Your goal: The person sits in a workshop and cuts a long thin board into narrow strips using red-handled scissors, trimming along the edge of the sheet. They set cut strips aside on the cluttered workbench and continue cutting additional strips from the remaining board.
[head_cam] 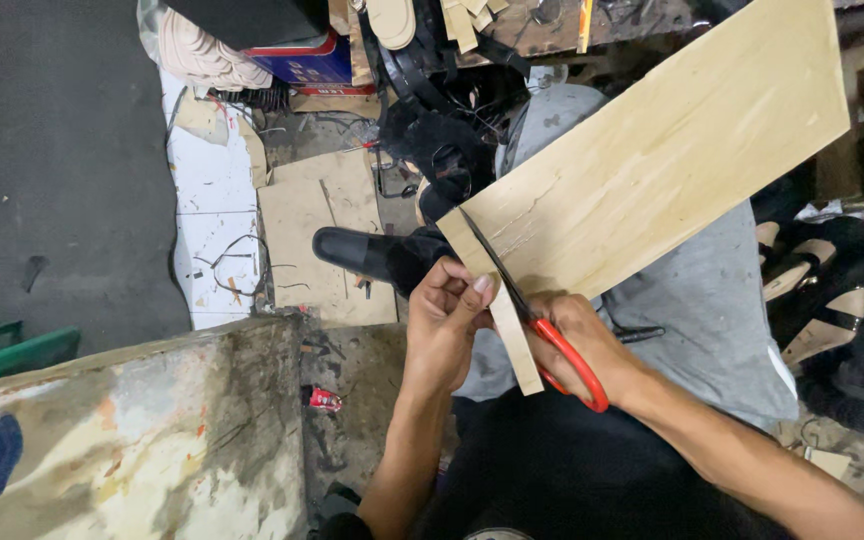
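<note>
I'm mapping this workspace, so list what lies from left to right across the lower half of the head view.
Green bars → paint-stained slab → small red scrap on the floor → left hand pinching the cut strip → red-handled scissors in the right hand → pale sandal soles.

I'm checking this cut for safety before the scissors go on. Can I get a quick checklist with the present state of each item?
1. Right hand grips the red-handled scissors: ok.
2. Left hand pinches the cut strip: ok.
3. Left fingertips clear of the blades: not ok, they sit right beside them.
4. Blades set in the tan sheet: ok.
5. Marked cutting line: cannot tell.
</note>
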Action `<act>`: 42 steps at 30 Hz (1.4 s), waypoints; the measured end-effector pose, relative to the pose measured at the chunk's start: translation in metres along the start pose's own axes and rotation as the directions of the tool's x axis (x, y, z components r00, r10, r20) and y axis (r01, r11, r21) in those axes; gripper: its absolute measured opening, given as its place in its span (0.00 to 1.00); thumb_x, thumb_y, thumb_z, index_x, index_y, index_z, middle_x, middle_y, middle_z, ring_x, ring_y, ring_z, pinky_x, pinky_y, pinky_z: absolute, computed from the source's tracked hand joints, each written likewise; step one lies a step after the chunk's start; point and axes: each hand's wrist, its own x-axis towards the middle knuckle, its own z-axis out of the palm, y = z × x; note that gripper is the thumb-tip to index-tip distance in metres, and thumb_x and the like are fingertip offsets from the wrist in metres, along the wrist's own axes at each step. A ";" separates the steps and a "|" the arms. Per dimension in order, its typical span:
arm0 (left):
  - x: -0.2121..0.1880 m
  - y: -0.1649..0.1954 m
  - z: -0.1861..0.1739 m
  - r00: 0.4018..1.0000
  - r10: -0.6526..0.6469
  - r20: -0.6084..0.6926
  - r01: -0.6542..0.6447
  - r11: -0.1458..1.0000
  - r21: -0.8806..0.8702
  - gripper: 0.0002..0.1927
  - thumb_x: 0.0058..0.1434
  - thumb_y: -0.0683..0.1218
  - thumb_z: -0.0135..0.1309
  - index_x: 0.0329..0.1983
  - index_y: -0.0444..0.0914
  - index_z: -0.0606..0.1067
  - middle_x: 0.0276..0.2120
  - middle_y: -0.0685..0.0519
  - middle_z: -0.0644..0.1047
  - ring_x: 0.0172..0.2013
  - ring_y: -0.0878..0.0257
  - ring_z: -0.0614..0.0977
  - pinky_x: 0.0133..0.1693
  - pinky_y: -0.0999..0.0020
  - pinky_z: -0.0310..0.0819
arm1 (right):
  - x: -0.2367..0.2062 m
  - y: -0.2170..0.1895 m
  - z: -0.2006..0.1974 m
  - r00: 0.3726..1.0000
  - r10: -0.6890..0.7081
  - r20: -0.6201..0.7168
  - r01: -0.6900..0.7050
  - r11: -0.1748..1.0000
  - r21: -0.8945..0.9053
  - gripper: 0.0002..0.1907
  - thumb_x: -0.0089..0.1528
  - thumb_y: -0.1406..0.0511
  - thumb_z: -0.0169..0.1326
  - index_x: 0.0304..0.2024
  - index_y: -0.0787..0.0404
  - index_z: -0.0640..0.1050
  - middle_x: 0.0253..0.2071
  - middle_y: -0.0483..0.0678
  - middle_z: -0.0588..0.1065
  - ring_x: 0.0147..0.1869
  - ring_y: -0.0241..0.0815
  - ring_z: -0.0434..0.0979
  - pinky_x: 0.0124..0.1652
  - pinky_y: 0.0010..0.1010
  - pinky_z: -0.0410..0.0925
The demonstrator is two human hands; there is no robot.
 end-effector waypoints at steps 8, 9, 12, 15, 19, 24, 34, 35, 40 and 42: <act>-0.011 0.008 0.003 0.994 -0.053 0.092 0.059 0.996 -0.066 0.05 0.70 0.39 0.55 0.41 0.35 0.70 0.33 0.52 0.78 0.29 0.67 0.79 0.29 0.71 0.76 | 0.008 -0.017 -0.002 0.966 0.259 0.010 -0.259 0.966 0.005 0.09 0.56 0.67 0.51 0.27 0.69 0.75 0.16 0.56 0.71 0.18 0.49 0.70 0.24 0.40 0.65; -0.009 0.006 0.004 0.996 -0.046 0.072 0.053 0.994 -0.100 0.04 0.71 0.39 0.55 0.42 0.35 0.70 0.34 0.53 0.78 0.30 0.68 0.79 0.30 0.71 0.76 | 0.008 -0.016 -0.003 0.976 0.216 -0.004 -0.216 0.975 0.055 0.09 0.57 0.66 0.51 0.28 0.68 0.75 0.16 0.54 0.70 0.19 0.46 0.71 0.24 0.38 0.66; 0.005 0.001 -0.002 0.993 0.020 -0.113 -0.015 0.999 0.042 0.09 0.72 0.41 0.51 0.52 0.32 0.73 0.34 0.51 0.79 0.31 0.69 0.79 0.32 0.73 0.75 | 0.004 -0.010 -0.005 0.986 0.160 -0.042 -0.154 0.981 0.118 0.10 0.60 0.65 0.53 0.29 0.66 0.74 0.15 0.49 0.69 0.18 0.40 0.69 0.23 0.34 0.65; 0.037 0.004 -0.018 0.962 0.146 -0.233 -0.076 0.956 0.283 0.20 0.75 0.48 0.44 0.61 0.30 0.73 0.31 0.50 0.78 0.25 0.68 0.77 0.27 0.74 0.72 | -0.008 -0.009 -0.016 0.969 0.230 -0.090 -0.222 0.970 0.099 0.14 0.62 0.63 0.56 0.25 0.65 0.73 0.14 0.47 0.68 0.19 0.38 0.66 0.22 0.33 0.63; 0.103 0.038 -0.028 0.978 0.180 -0.104 -0.144 0.946 0.291 0.29 0.75 0.54 0.38 0.68 0.29 0.69 0.33 0.48 0.80 0.27 0.64 0.80 0.29 0.70 0.76 | -0.016 -0.012 -0.027 0.931 0.345 -0.116 -0.308 0.917 0.255 0.13 0.62 0.63 0.56 0.25 0.63 0.73 0.14 0.43 0.69 0.17 0.34 0.65 0.20 0.30 0.62; 0.192 0.110 -0.010 0.905 0.417 0.087 -0.425 0.864 0.271 0.29 0.77 0.51 0.41 0.75 0.32 0.54 0.54 0.44 0.76 0.48 0.60 0.82 0.48 0.64 0.82 | -0.020 -0.015 -0.030 0.935 0.321 -0.151 -0.287 0.934 0.211 0.15 0.63 0.63 0.56 0.24 0.63 0.73 0.14 0.43 0.69 0.17 0.31 0.67 0.20 0.29 0.62; 0.079 -0.046 -0.024 0.998 0.027 0.055 -0.048 0.905 0.424 0.24 0.69 0.41 0.53 0.67 0.31 0.66 0.44 0.51 0.79 0.41 0.69 0.79 0.42 0.76 0.76 | -0.035 0.017 -0.045 0.859 0.471 -0.198 -0.413 0.868 0.275 0.14 0.62 0.62 0.57 0.26 0.65 0.76 0.14 0.45 0.71 0.17 0.35 0.68 0.20 0.30 0.63; 0.070 -0.051 -0.020 0.997 0.008 0.075 -0.043 0.883 0.467 0.21 0.67 0.39 0.55 0.63 0.30 0.69 0.40 0.51 0.79 0.37 0.69 0.80 0.39 0.75 0.75 | -0.035 0.019 -0.043 0.845 0.501 -0.189 -0.434 0.848 0.305 0.14 0.62 0.62 0.57 0.26 0.65 0.76 0.15 0.45 0.71 0.17 0.36 0.68 0.20 0.31 0.63; 0.078 -0.017 -0.001 0.980 0.197 0.024 -0.179 0.824 0.538 0.10 0.67 0.37 0.57 0.50 0.29 0.76 0.33 0.54 0.80 0.31 0.72 0.79 0.33 0.76 0.74 | -0.046 0.023 -0.030 0.851 0.521 0.060 -0.505 0.783 0.363 0.13 0.62 0.61 0.53 0.27 0.64 0.77 0.16 0.47 0.75 0.19 0.38 0.76 0.23 0.31 0.69; 0.086 0.000 0.000 0.957 0.291 -0.001 -0.239 0.786 0.571 0.08 0.67 0.37 0.58 0.48 0.29 0.76 0.34 0.53 0.80 0.33 0.71 0.79 0.33 0.77 0.72 | -0.056 0.023 -0.020 0.813 0.537 0.225 -0.580 0.719 0.383 0.14 0.62 0.61 0.52 0.27 0.65 0.77 0.17 0.48 0.76 0.21 0.40 0.78 0.25 0.32 0.70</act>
